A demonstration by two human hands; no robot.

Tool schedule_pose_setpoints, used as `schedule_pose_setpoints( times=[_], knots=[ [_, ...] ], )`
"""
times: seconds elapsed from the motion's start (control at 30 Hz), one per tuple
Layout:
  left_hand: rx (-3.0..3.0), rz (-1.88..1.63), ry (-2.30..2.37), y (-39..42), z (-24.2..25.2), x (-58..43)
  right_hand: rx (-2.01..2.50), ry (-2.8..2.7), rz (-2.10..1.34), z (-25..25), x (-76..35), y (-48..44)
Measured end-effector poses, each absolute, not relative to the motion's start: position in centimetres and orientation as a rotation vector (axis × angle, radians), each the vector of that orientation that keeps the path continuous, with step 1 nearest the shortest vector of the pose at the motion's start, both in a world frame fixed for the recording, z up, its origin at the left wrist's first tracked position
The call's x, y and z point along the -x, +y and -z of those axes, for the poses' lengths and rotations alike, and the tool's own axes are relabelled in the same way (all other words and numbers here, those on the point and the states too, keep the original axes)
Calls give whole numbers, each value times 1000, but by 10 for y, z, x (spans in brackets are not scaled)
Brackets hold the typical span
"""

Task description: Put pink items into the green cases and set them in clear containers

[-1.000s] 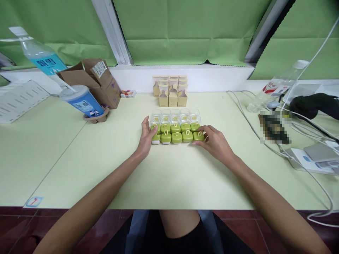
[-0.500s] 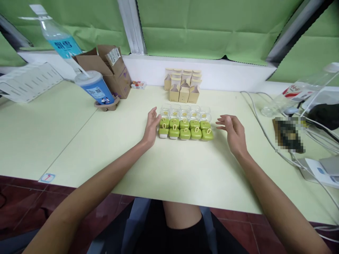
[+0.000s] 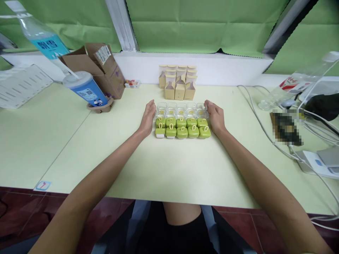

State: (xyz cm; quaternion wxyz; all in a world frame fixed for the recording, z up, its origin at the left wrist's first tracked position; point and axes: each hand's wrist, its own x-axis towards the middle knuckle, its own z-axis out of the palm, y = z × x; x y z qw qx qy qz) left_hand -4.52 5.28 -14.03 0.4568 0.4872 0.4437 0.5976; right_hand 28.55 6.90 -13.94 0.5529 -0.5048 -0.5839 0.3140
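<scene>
Two rows of small green cases [image 3: 182,132] with pale loop handles sit on the table. Behind them stand two rows of clear plastic containers [image 3: 181,112] with yellow marks inside. My left hand [image 3: 147,118] rests upright at the left end of the clear rows, fingers stretched out and close beside them. On the opposite end, my right hand [image 3: 215,116] is against the right-hand clear containers, fingers extended forward. Neither hand has its fingers wrapped around anything; the rows lie between the two palms.
Several open small cardboard boxes [image 3: 179,90] stand behind the rows near the wall. To the left are a blue cup [image 3: 88,92] in a carrier, a brown carton [image 3: 108,76] and a tall bottle [image 3: 47,44]. Cables [image 3: 254,113] and a clear bottle [image 3: 286,90] lie right.
My right hand has moved left and now meets the right end of the clear containers. My left hand stays by the left end. The view has shifted slightly.
</scene>
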Motion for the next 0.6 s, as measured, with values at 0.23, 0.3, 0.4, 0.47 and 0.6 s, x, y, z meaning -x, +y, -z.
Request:
schedule_pose_setpoints(
  times=[0.23,0.3,0.4,0.47,0.6],
  knots=[
    [-1219,-1464,1080,53,140,43,1149,-1308,-781,135,-283,67],
    [-1222,-1475,1073,53,140,43,1150,-1347,-760,133,-283,67],
    [-1231,-1480,1086,54,141,44,1175,-1414,-750,131,-283,65],
    [-1236,-1471,1092,54,141,44,1177,-1431,-765,130,-283,65],
    [-1237,-1493,1090,53,142,44,1169,-1388,-757,133,-284,67]
  ],
)
